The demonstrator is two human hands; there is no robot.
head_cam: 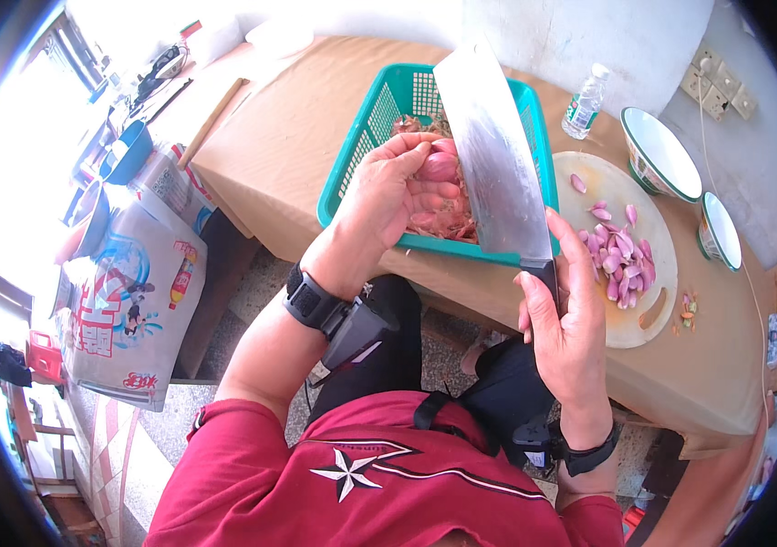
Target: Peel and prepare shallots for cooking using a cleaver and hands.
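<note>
My left hand (388, 188) pinches a pink shallot (440, 166) between thumb and fingers, above the basket. My right hand (570, 328) grips the black handle of a kitchen cleaver (491, 150). The cleaver's broad steel blade points away from me and crosses over the right part of the basket, just right of the shallot. Beneath both is a green plastic basket (361, 130) with perforated walls, holding reddish shallot skins (436, 222). Right of the cleaver hand lies a round white cutting board (580, 178) bearing a pile of pink peeled cloves (621, 260).
A clear plastic bottle (583, 106) and two enamel bowls (665, 161) stand beyond the board. Small scraps (688, 311) lie on the brown tablecloth (696, 383). At left are a wooden stick (214, 119), a printed box (135, 294) and a blue bowl (130, 154). A cord (747, 280) hangs at right.
</note>
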